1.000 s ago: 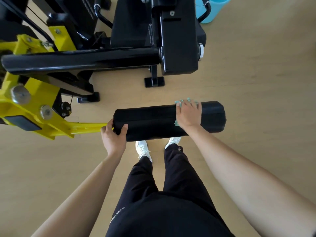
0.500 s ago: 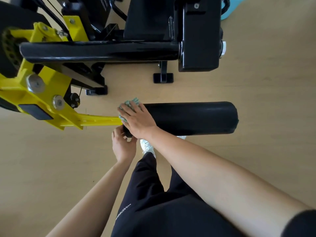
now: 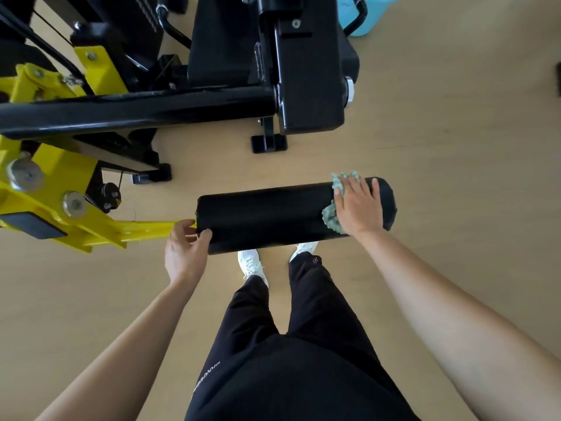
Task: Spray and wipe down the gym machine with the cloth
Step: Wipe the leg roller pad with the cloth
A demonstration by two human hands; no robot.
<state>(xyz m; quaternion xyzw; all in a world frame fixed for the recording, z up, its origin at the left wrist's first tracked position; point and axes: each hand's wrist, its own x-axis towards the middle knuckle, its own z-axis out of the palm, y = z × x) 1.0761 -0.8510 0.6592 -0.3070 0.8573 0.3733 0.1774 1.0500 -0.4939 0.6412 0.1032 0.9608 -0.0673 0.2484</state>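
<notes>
Left hand (image 3: 185,256): grips the left end of the black pad (image 3: 267,217), thumb on the near side, fingers curled round the end.
Left arm: bare, reaches forward from the lower left.
Right hand (image 3: 358,208): lies flat with straight fingers, presses the green cloth (image 3: 330,218) on the pad's right end.
Right arm: bare, stretched forward from the lower right.

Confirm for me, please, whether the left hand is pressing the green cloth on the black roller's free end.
Not quite: it is the right hand that presses the green cloth on the black roller at its free end, as the head view shows. The left hand grips the other end, by the yellow arm.
</notes>
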